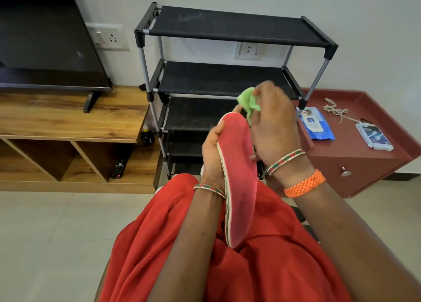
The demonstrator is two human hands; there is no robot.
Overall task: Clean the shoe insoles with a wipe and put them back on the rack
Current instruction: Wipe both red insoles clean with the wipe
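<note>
Now the wiping step: left hand (pixel 213 151) grips the red insole (pixel 237 176), right hand (pixel 271 124) pinches the green wipe (pixel 247 101) at its toe; next, I'd say, a stroke down toward the heel.

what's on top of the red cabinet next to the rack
On the red cabinet: a blue wipes pack, a small box and a pale cord. The right hand and the rack hide its left edge.

Single head-worn wide-angle view, angled forward and down over the person's lap. Hands sit close, centre frame. Shoe rack (pixel 232 74) faces the camera near a white wall; edges bow from lens distortion.
</note>
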